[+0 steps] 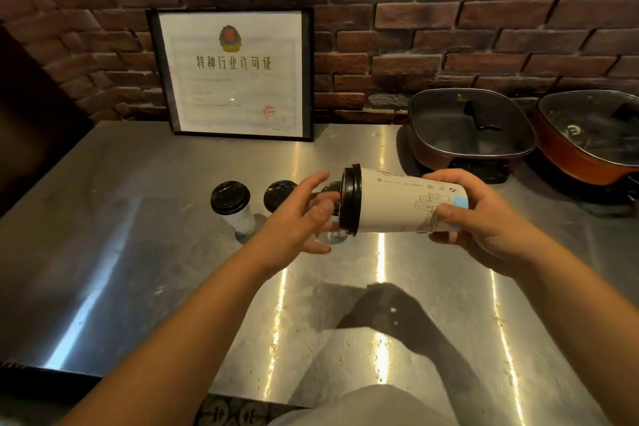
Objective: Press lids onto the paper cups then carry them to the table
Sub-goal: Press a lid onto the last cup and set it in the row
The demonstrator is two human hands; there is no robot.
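Paper cup (408, 206): held sideways above the middle of the bench (173, 270), its black lid (351, 199) pointing left, probably so the lid can be pushed home against a steady grip.
Right hand (484, 218): fingers and thumb wrapped round the cup's base end, bracing it.
Left hand (304, 214): fingers spread, thumb touching the lid's face; likely pressing it on.
Other cups: lidded cup (231, 206) stands upright left of the hands; second lid (278, 194) partly hidden beside it.
Back edge: framed certificate (235, 73) leaning on the brick wall; two electric pots (470, 128) at right.

Both forearms are bare; light grey clothing (363, 405) shows below.
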